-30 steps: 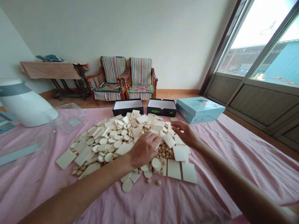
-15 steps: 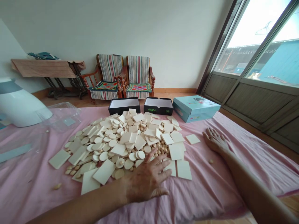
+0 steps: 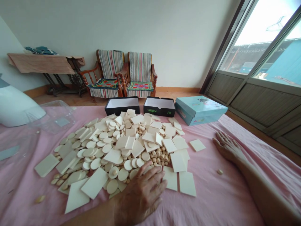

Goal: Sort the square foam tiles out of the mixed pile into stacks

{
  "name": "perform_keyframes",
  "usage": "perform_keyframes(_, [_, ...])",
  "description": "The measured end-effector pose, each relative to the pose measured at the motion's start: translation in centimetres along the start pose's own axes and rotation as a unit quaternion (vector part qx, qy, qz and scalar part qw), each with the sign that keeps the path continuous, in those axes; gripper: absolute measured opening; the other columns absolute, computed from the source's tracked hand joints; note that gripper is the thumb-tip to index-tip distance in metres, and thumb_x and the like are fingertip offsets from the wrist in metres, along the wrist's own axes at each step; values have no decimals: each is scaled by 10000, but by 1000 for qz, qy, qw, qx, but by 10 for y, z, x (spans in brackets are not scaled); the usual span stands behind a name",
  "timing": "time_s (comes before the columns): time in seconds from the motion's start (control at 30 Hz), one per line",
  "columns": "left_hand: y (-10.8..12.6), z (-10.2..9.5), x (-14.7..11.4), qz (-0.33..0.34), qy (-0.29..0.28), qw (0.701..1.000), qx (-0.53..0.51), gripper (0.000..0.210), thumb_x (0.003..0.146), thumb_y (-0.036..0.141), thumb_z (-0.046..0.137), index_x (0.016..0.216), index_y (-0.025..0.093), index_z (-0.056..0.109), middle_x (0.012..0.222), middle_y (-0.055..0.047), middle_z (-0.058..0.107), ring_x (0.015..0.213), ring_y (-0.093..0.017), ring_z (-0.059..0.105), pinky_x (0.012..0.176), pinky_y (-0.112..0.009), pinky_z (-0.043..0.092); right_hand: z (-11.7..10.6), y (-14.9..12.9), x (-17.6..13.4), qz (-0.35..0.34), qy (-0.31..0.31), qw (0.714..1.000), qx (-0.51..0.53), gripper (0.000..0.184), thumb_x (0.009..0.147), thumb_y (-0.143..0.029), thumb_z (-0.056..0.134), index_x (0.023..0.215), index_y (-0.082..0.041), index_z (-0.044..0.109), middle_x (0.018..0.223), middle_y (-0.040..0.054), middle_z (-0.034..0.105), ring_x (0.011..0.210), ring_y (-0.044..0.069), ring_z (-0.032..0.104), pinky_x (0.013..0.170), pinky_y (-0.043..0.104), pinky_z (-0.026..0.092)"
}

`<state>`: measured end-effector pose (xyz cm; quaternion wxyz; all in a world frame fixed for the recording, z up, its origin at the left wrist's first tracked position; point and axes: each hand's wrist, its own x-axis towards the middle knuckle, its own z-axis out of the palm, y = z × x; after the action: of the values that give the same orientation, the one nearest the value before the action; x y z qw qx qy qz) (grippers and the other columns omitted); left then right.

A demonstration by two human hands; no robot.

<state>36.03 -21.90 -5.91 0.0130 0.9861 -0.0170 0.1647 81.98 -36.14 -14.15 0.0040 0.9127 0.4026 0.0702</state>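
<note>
My left hand [image 3: 144, 191] lies palm down at the near edge of a heap of pale wooden pieces, its fingers stretched and a little bent over the nearest discs. Its palm is hidden. Around it are round wooden discs [image 3: 123, 174], square wooden tiles [image 3: 169, 178] and a cluster of small wooden pieces [image 3: 160, 157]. Flat on the pink cloth [image 3: 207, 194], right of the heap, rests my right hand [image 3: 227, 146] with nothing in it. A single square tile [image 3: 198, 145] lies between that hand and the heap.
Behind the heap stand two open black boxes [image 3: 159, 111] and a closed light-blue box [image 3: 201, 110]. Clear plastic containers [image 3: 50, 117] and a white rounded object [image 3: 18, 105] are at the left. Two armchairs [image 3: 140, 72] stand by the wall.
My left hand has drawn back toward me, and its thumb no longer shows. The view has shifted slightly closer to the heap. My right hand stays resting on the cloth.
</note>
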Motion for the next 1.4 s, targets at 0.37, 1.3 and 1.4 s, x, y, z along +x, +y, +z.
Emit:
perform_keyframes(0.37, [0, 14, -4, -4, 45, 999, -22, 299, 932, 226, 482, 1216, 188, 566, 1252, -75, 614, 1251, -220, 477, 1141, -449, 252, -22, -9, 0, 1, 48, 993, 105, 698, 890, -563, 265, 1369, -85, 436, 1431, 217, 445, 1325, 354, 408, 1053, 536, 354])
perform_keyframes(1.3, [32, 27, 98, 94, -92, 990, 58, 357, 959, 476, 411, 1172, 234, 564, 1227, -29, 603, 1159, -238, 495, 1045, -491, 331, -151, -239, -10, -376, 43, 821, 428, 230, 832, -259, 540, 1041, -194, 611, 1034, 71, 614, 738, 135, 643, 668, 273, 509])
perform_keyframes(1.4, [28, 21, 97, 96, -77, 988, 89, 290, 966, 416, 404, 1002, 204, 599, 1057, -50, 630, 990, -209, 534, 1043, -486, 317, -132, -224, 3, -309, 59, 842, 438, 196, 834, -285, 535, 978, -194, 631, 967, 60, 646, 736, 150, 652, 658, 279, 519])
